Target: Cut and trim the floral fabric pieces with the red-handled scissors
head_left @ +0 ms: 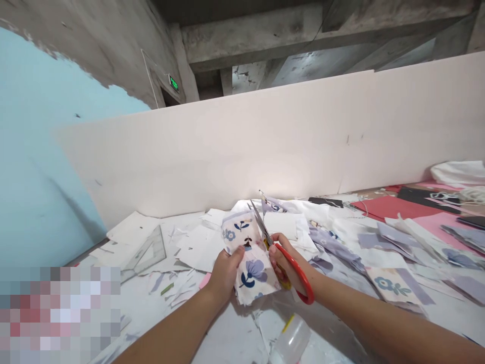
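My left hand point(225, 270) grips a stack of floral fabric pieces point(253, 275), thumb on top and fingers underneath. The cloth is cream with blue and lilac flowers. In my right hand point(282, 255) is a pair of scissors point(299, 275) with red and yellow handles. The metal blades point up and away, along the right edge of the fabric, and look slightly parted. Whether they touch the cloth I cannot tell. Below the fabric lies a clear plastic bottle point(291, 341) with a yellow band.
A clear set square point(149, 253) lies at left among paper scraps point(202, 247). To the right are floral fabric pieces point(396, 285), lilac cloth point(337, 245), red sheets point(394, 210) and white cord point(472, 194). A pale partition point(242, 146) stands behind the table.
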Motion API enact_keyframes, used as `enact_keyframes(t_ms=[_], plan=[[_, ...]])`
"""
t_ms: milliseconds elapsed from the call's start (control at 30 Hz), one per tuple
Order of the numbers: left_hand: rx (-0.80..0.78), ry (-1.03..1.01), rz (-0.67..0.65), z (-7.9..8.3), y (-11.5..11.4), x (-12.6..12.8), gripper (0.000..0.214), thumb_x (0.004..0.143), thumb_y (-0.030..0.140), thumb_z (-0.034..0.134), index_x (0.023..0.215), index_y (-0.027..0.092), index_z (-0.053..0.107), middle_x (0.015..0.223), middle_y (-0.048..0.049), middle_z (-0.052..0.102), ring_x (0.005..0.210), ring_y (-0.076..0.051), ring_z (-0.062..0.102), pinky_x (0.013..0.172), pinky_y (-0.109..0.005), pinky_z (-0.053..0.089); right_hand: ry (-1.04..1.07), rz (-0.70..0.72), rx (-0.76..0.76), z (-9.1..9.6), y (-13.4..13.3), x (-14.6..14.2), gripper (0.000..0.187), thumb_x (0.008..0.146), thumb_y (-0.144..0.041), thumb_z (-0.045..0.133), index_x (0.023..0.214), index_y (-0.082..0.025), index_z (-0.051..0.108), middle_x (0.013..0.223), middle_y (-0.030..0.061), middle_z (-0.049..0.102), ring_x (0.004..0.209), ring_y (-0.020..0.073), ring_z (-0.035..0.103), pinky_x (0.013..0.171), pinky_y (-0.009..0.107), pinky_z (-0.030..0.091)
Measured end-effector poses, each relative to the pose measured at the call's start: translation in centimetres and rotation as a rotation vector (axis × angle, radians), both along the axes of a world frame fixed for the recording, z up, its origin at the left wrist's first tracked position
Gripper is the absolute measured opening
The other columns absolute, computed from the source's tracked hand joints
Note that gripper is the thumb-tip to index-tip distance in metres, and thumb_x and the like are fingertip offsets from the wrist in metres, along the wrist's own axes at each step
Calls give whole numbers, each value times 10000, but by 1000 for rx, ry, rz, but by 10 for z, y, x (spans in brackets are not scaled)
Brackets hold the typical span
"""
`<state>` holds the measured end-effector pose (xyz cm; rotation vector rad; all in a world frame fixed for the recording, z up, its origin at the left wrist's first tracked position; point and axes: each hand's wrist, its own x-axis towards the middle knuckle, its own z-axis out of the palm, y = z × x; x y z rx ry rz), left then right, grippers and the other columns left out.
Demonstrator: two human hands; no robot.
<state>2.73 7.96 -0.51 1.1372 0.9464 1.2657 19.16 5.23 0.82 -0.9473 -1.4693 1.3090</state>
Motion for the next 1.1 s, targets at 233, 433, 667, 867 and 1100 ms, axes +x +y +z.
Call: enact_keyframes(t_ms=[233,433,667,867,1100], plan=[[-40,-7,6,-1,3,0,445,691,432,612,987,100,612,854,-119,691,715,-231,641,711,-358,482,59,9,-32,0,0,-3,392,777,-608,411,916,-263,288,520,-117,342,387,50,264,373,163,246],[-21,-73,6,1,2,1,431,697,411,614,1002,106,601,879,-119,689,754,-235,640,735,-359,477,50,-27,-50,-1,4,-2,389,777,-618,396,887,-260,290,512,-114,345,380,54,260,364,161,227],[-43,-60,34,3,0,2,431,677,419,629,964,98,615,897,-132,686,778,-248,640,747,-365,476,19,1,-42,2,0,-4,426,753,-635,417,916,-261,295,449,-129,303,368,60,256,367,165,229],[-30,-35,45,1,1,0,477,628,445,662,954,99,633,871,-129,693,798,-262,634,728,-354,479,-7,-8,-60,6,-2,-5,495,697,-685,436,903,-259,292,450,-131,296,360,63,268,366,171,233],[2,-16,18,2,2,-1,485,642,454,648,964,91,638,817,-125,698,799,-264,636,759,-365,469,4,-23,-56,4,-1,-7,461,726,-673,410,902,-265,288,482,-130,267,355,49,226,358,163,213]])
